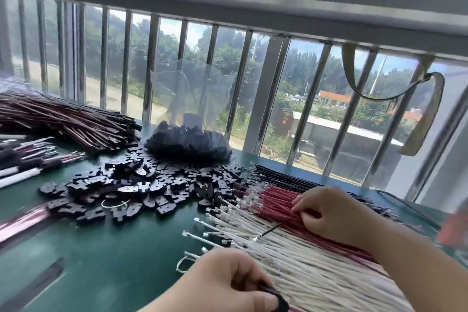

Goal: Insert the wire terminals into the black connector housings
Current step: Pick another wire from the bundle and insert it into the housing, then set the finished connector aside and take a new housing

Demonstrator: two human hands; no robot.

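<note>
Right hand (336, 213) on red wires (273, 202)

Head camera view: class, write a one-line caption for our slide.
Right hand picks among red wires while left hand grips a black part, beside loose black connector housings.

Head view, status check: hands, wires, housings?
Right hand pinching a black wire over the red wires. Left hand gripping a black part. Loose housings piled on the mat, unobstructed.
</note>
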